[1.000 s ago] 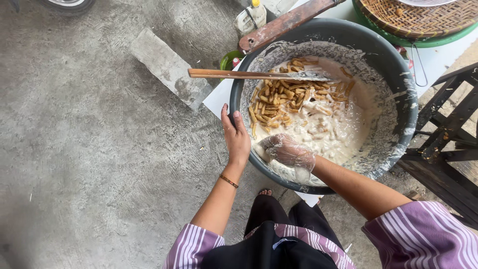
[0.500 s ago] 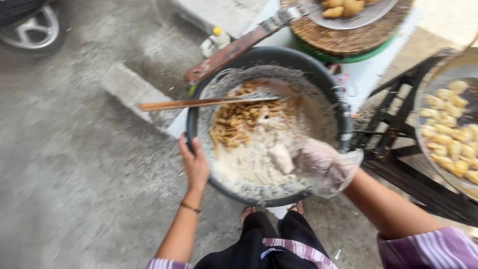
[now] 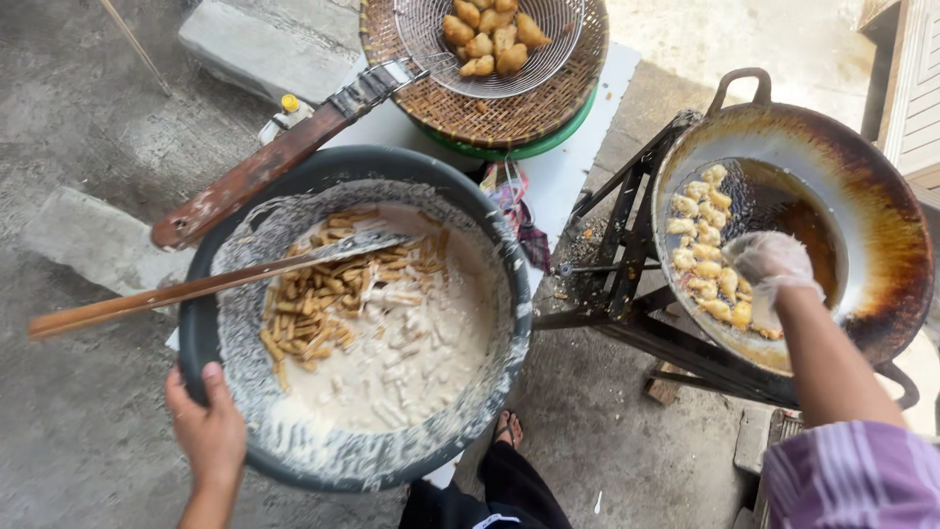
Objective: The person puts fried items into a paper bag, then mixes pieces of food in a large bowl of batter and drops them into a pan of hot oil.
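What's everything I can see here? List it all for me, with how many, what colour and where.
Batter basin: one, dark, lower left, holding white batter and tan sticks.
Wooden-handled ladle: one, brown, lying across the basin.
Wok: one, blackened, right, on a dark metal stand, pale pieces frying in oil.
Wire skimmer: one, silver, top, holding golden fried pieces.
Woven tray: one, brown, under the skimmer.
Concrete blocks: two, grey, left.
Small bottle: one, yellow cap, upper left.
Left hand: bare, gripping the basin rim.
Right hand: clear glove, over the wok.
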